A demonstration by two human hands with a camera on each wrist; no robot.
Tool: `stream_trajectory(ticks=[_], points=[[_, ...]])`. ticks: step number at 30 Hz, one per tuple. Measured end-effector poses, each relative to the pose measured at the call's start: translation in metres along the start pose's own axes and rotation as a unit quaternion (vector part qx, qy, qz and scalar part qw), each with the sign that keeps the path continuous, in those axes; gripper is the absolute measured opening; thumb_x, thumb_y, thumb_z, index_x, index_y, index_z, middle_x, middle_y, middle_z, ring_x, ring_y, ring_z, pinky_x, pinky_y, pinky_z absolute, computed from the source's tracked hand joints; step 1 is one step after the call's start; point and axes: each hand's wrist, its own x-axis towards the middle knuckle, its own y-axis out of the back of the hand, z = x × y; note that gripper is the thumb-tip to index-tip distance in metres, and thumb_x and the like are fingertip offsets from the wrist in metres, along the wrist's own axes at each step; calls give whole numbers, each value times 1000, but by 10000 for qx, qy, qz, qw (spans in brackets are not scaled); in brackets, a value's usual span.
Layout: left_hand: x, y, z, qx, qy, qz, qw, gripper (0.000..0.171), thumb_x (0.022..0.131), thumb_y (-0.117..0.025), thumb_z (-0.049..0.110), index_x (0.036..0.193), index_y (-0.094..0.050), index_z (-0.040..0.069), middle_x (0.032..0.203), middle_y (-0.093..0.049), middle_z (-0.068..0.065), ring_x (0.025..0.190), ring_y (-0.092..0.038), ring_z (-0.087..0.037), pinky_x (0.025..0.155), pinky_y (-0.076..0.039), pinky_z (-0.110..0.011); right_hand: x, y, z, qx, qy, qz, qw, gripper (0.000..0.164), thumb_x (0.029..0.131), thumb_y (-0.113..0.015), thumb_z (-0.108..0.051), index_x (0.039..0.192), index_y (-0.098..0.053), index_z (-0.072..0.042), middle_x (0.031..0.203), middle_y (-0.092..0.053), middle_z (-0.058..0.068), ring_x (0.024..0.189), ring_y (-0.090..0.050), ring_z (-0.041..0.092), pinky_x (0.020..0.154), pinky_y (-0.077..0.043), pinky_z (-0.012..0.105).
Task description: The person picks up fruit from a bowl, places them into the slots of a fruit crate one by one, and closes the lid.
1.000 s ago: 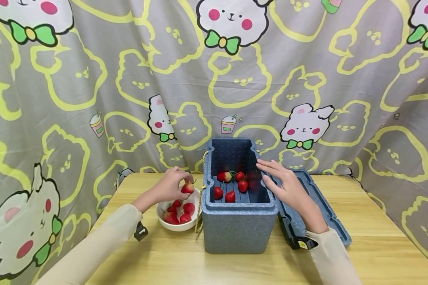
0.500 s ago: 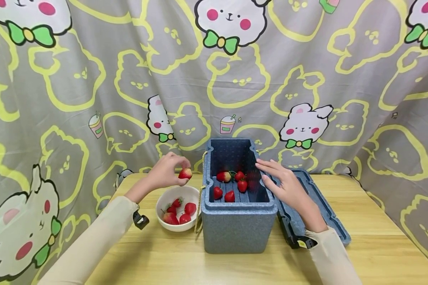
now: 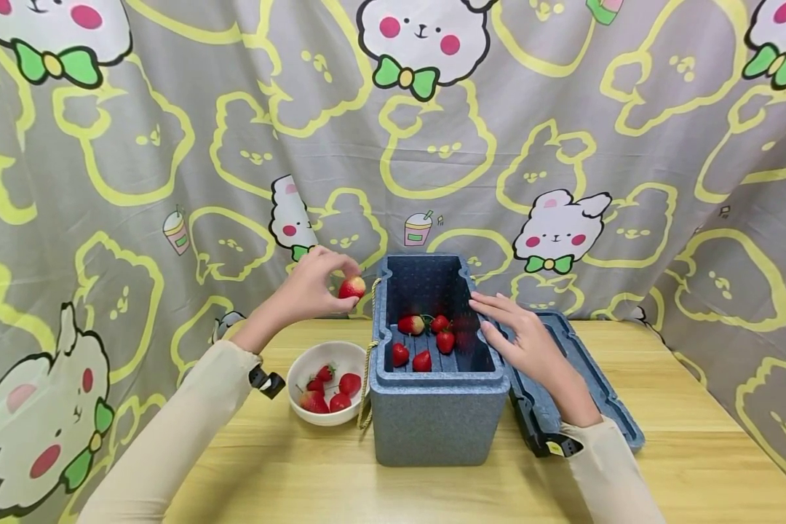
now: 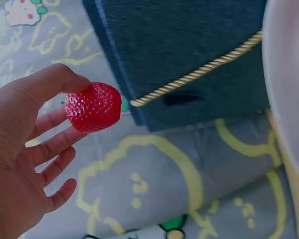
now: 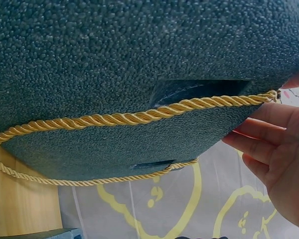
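Note:
Between thumb and fingers, my left hand (image 3: 316, 287) pinches a strawberry (image 3: 351, 288) in the air, just left of the blue-grey foam box (image 3: 440, 422). The left wrist view shows the same strawberry (image 4: 94, 107) held at the fingertips, beside the box wall. Below that hand stands a white bowl (image 3: 301, 356) with several strawberries (image 3: 339, 401) in it. Several more strawberries (image 3: 422, 361) lie on the floor of the uncovered box. My right hand (image 3: 527, 338) rests on the box's right rim, its fingers fairly straight; in the right wrist view its fingers (image 5: 259, 137) touch the box's edge.
The box lid (image 3: 596, 386) lies on the wooden table (image 3: 288, 473) right of the box. A twisted gold cord (image 3: 367, 393) hangs along the box's left side, close to the bowl. A patterned curtain (image 3: 340, 160) stands behind the table.
My left hand has lifted the strawberry up out of the bowl, then moved it up and right toward the box's left rim. My right hand has stayed on the rim.

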Motion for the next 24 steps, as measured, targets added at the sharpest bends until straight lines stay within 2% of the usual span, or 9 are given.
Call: stream_trajectory(ticks=[10, 15, 20, 24], points=[[30, 8, 30, -195, -435, 357, 9982, 38, 78, -87, 21, 111, -72, 10, 104, -71, -3, 107, -50, -24, 94, -40, -46, 0, -1, 2, 49, 53, 32, 10000, 38, 100, -62, -15, 138, -65, -11, 147, -59, 8, 142, -48, 37, 123, -30, 42], [41, 1, 42, -317, -818, 475, 9950, 37, 79, -86, 22, 110, -72, 10, 103, -72, -4, 105, -51, -24, 95, -41, -45, 1, -1, 3, 37, 100, 63, 9999, 38, 99, -62, -14, 137, -65, -10, 147, -60, 9, 140, -50, 35, 124, -28, 34], [49, -10, 50, -484, -1112, 628, 9906, 39, 80, -86, 23, 112, -72, 9, 106, -73, -4, 106, -52, -23, 95, -42, -44, 1, -2, 3, 15, 103, 67, 9999, 38, 99, -63, -14, 137, -65, -10, 146, -60, 8, 139, -51, 34, 124, -27, 32], [51, -18, 55, -330, -1312, 680, 9885, 38, 81, -85, 25, 113, -71, 9, 108, -73, -4, 108, -53, -23, 95, -44, -44, 1, -2, 2, 10, 97, 78, 9999, 38, 99, -63, -14, 137, -65, -10, 146, -60, 8, 139, -51, 34, 124, -27, 33]])
